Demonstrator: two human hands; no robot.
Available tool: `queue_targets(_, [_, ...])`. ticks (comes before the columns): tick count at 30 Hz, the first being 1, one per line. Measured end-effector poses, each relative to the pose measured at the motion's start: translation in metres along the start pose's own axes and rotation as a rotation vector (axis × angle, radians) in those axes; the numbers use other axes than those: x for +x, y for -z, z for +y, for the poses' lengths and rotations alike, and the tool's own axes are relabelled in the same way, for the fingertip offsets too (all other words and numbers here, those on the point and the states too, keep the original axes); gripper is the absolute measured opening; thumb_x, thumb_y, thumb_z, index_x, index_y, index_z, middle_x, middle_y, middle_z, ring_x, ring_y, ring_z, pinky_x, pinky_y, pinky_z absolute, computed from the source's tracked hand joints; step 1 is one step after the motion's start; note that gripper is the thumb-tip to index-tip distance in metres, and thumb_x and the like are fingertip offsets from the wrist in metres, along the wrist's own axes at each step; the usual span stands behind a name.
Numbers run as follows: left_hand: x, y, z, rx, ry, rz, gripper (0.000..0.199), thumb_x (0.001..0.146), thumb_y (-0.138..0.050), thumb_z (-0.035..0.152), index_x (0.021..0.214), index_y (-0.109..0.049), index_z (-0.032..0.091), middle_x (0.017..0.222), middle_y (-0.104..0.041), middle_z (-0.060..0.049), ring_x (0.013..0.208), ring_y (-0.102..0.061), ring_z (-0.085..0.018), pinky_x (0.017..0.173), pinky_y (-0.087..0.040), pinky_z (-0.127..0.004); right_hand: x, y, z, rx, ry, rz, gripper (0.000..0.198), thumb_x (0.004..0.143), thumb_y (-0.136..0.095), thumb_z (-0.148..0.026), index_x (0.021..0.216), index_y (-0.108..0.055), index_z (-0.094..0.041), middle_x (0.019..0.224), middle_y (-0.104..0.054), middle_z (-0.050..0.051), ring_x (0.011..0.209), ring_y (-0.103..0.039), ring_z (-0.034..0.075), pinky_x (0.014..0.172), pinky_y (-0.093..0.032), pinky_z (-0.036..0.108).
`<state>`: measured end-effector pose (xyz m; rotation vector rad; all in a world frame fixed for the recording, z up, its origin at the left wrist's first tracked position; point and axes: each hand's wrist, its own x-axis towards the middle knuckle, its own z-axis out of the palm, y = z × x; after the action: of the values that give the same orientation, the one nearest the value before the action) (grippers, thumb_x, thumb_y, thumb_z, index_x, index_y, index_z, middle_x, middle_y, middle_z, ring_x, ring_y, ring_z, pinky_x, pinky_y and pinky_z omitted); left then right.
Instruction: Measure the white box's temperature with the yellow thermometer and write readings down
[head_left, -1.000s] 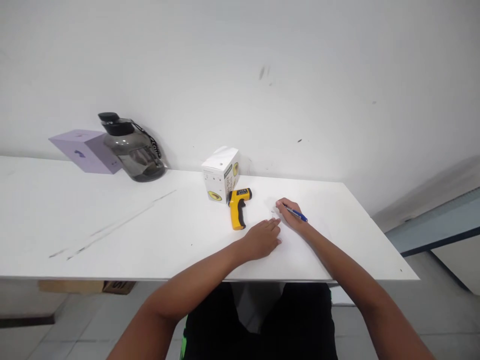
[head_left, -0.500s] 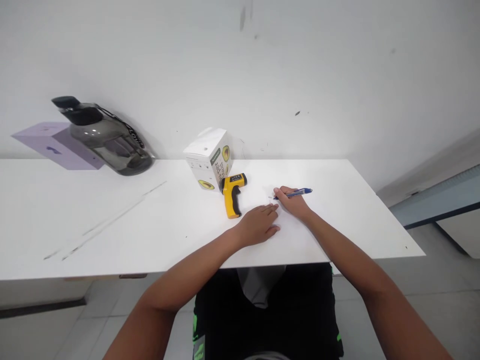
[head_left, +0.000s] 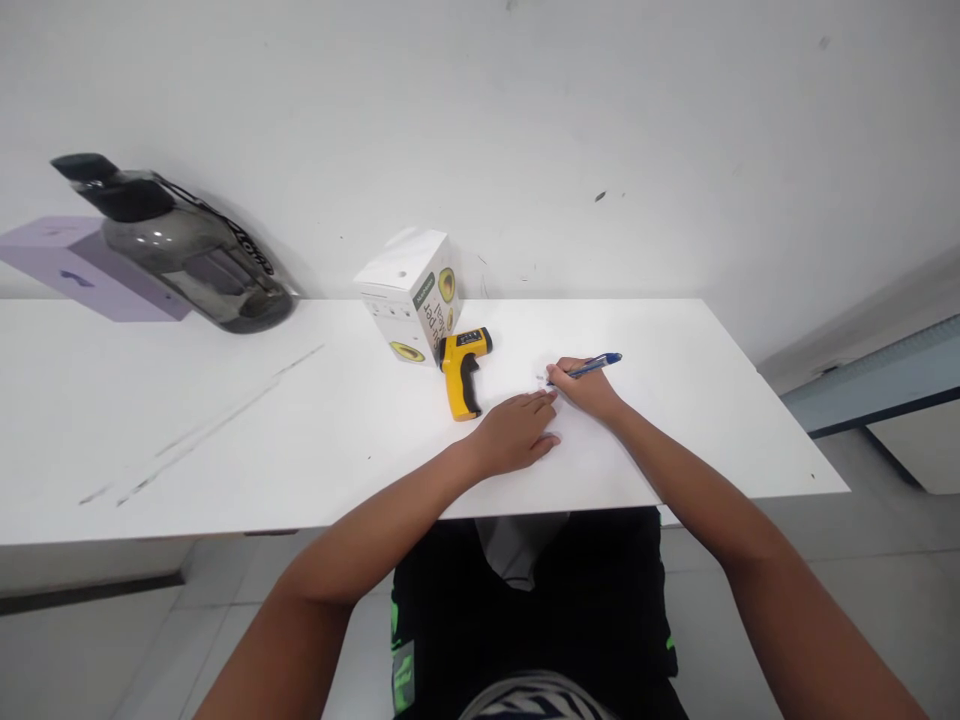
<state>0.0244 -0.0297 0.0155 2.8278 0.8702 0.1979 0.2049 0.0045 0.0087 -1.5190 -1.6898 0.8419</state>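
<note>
A blue pen (head_left: 600,363) is pinched in my right hand (head_left: 583,385), its tip down on a white sheet of paper (head_left: 570,470) that blends with the table. Small faint marks show beside the tip. My left hand (head_left: 517,433) lies flat on the paper, fingers stretched toward the pen tip, holding nothing. Just beyond the left hand lies a yellow and black infrared thermometer gun (head_left: 459,375). It rests close against a white box with avocado pictures (head_left: 409,300).
A dark translucent water bottle (head_left: 199,255) stands at the back left, in front of a lilac box (head_left: 97,265). The white table (head_left: 225,450) backs onto a wall (head_left: 480,130), with its right edge at the far right.
The view has tilted a little, so table items sit slightly higher in it. My right hand still grips the pen at nearly the same spot; the left hand stays flat.
</note>
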Motion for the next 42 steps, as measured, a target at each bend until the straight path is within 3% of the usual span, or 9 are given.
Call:
queue_targets(14, [0.0002,-0.0015,-0.0008,-0.035,0.000,-0.004,0.042,0.094,-0.041,0.040,0.121,-0.051,0.009,0.144,-0.042,-0.015,0.134,-0.038,-0.025,0.110,-0.032,-0.037,0.0012,-0.0016,0.0029,-0.007,-0.012,0.069,0.031,0.080,-0.050,-0.042,0.059,-0.054,-0.020,0.060,-0.055,0.000,0.065,-0.050,0.015,0.061,-0.039,0.028])
queue_targets(21, [0.0001,0.0000,-0.0007,-0.048,0.008,-0.013,0.041,0.094,-0.041,0.040,0.121,-0.051,0.011,0.144,-0.041,-0.014,0.135,-0.038,-0.025,0.110,-0.032,-0.038,0.0012,0.0008,0.0020,0.005,0.009,0.001,0.032,0.079,-0.051,-0.042,0.056,-0.052,-0.019,0.056,-0.049,-0.002,0.059,-0.045,0.013,0.056,-0.035,0.026])
queue_targets(29, [0.0005,-0.0027,-0.0022,-0.021,-0.006,0.006,0.041,0.093,-0.041,0.040,0.122,-0.051,0.012,0.144,-0.042,-0.013,0.134,-0.039,-0.024,0.111,-0.031,-0.037,0.0011,-0.0007,0.0041,-0.006,0.001,0.043,0.033,0.081,-0.049,-0.044,0.061,-0.055,-0.019,0.064,-0.057,0.000,0.065,-0.051,0.015,0.062,-0.039,0.027])
queue_targets(42, [-0.0001,-0.0018,-0.0011,-0.029,0.005,0.001,0.040,0.094,-0.040,0.040,0.121,-0.051,0.013,0.145,-0.041,-0.013,0.135,-0.038,-0.024,0.109,-0.033,-0.038,0.0008,-0.0005,0.0055,-0.008,-0.004,0.067,0.032,0.080,-0.049,-0.044,0.060,-0.054,-0.020,0.062,-0.056,0.001,0.065,-0.052,0.016,0.062,-0.040,0.029])
